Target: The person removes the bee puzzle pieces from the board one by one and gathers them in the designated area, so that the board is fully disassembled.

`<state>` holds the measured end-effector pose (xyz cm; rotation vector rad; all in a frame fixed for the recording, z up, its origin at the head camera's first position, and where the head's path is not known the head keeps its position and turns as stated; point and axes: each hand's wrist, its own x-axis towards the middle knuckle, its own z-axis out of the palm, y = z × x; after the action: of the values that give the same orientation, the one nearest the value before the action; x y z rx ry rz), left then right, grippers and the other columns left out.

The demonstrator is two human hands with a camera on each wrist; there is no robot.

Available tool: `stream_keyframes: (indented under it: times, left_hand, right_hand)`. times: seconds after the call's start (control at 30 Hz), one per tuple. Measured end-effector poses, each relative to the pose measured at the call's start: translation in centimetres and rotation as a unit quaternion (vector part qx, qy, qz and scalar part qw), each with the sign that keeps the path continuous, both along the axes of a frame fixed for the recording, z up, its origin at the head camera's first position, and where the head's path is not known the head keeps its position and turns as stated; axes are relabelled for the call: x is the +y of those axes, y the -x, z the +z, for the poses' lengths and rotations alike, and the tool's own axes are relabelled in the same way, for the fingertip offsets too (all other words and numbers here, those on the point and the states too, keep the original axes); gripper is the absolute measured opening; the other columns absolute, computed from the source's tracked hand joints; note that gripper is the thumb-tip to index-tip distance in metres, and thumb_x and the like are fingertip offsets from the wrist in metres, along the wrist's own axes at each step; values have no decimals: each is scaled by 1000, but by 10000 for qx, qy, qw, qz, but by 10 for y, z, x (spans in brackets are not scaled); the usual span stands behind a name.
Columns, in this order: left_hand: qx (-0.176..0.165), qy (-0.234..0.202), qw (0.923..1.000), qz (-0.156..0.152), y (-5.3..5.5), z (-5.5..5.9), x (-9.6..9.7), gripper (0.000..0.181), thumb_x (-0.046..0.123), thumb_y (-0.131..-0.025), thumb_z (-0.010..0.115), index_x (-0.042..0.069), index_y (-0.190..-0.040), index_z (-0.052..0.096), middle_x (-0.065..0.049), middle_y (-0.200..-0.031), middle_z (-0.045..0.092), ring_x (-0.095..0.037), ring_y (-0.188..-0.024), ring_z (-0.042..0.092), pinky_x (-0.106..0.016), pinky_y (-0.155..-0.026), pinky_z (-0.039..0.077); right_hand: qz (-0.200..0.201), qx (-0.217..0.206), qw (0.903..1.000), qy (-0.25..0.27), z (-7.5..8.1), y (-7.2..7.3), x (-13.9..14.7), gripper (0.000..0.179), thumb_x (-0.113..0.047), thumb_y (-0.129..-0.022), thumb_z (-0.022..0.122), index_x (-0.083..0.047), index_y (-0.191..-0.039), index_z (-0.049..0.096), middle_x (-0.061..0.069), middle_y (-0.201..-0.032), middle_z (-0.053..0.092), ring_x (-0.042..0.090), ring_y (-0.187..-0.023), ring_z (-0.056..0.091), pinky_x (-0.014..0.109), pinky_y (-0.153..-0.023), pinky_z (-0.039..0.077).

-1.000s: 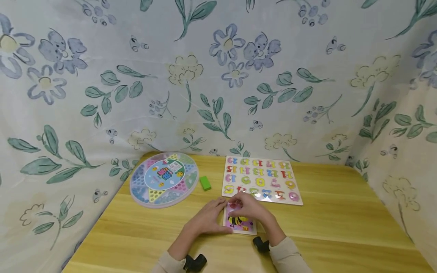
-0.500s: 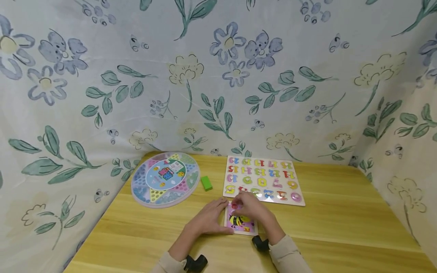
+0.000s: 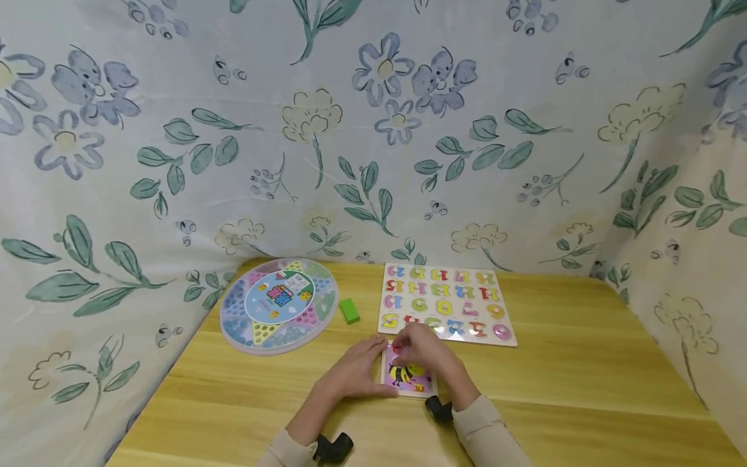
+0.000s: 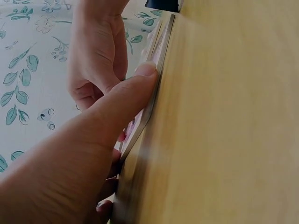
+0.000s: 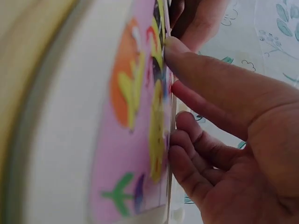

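Observation:
A small square bee jigsaw puzzle [image 3: 408, 379] lies flat on the table, its picture pink with a yellow-and-black bee and framed by a pale border. My left hand [image 3: 357, 371] grips its left side, thumb along the near edge and fingers at the far left corner; the left wrist view shows that thumb [image 4: 140, 77] on the board's rim. Over the puzzle's upper part, my right hand [image 3: 425, 349] curls thumb and index finger down to a red spot in the picture. Both tips touch the surface in the right wrist view; whether they pinch a loose piece is hidden.
Behind the puzzle lies a white number board [image 3: 446, 301] with coloured numerals. A green block [image 3: 349, 311] sits left of it, beside a round star-patterned game board [image 3: 280, 306]. A floral cloth [image 3: 350, 130] hangs along the wooden table's [image 3: 572, 363] back edge.
The head view has shifted slightly. My right thumb and index finger have stayed at the puzzle's upper part with only small movements, and my left hand keeps its grip on the puzzle's left side.

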<state>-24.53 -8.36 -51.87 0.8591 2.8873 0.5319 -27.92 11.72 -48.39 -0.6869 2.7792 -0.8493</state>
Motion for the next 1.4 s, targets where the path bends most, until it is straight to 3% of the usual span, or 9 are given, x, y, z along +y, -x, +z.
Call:
stream_keyframes:
  times: [0.1,0.3,0.5,0.73,1.03,1.4]
  left_hand:
    - [-53,-57,10000,-8,0,0,0,107,77,-73,63,9,-151,36,-7,-158,34,-26,-148,29,-43,-120,28]
    - [-2,-235,9997,-70,3,0,1,107,76,-72,65,14,-153,33,-4,-158,34,-26,-147,31,-45,-119,29]
    - [-86,-168,9998,-82,3,-1,2,108,77,-72,64,10,-152,35,-6,-158,34,-26,-147,30,-43,-119,28]
    - [-159,-75,9998,15,2,-1,3,108,78,-72,63,10,-152,35,-6,-159,32,-25,-147,29,-43,-119,28]
    - [-203,-82,9997,50,1,3,1,107,76,-73,64,10,-152,35,-5,-159,32,-25,-148,29,-43,-119,28]
    - [-141,-146,9998,-17,1,4,-1,107,73,-72,68,8,-150,37,-7,-158,33,-27,-147,30,-44,-119,29]
  right_hand:
    - [-81,-44,9999,51,-2,1,-1,24,-21,-71,87,-14,-90,74,-5,-85,66,11,-79,52,28,-75,46]
    - [182,159,9994,232,-1,-1,-7,22,-18,-72,86,-11,-86,72,-1,-85,62,12,-79,50,27,-73,42]
    - [-347,-3,9994,-63,-1,-3,-5,35,-29,-68,89,-10,-92,72,-3,-87,65,12,-80,50,30,-76,45]
    - [-430,-68,9990,-53,-2,-2,-1,30,-29,-69,88,-11,-89,73,-3,-85,69,11,-76,55,31,-73,49]
    - [-349,-162,9992,81,0,0,-1,25,-25,-72,87,-12,-89,76,-3,-85,72,9,-77,59,30,-74,52]
    - [-327,-134,9990,273,-2,4,0,24,-22,-69,89,-13,-83,72,-5,-79,65,12,-73,52,28,-70,45]
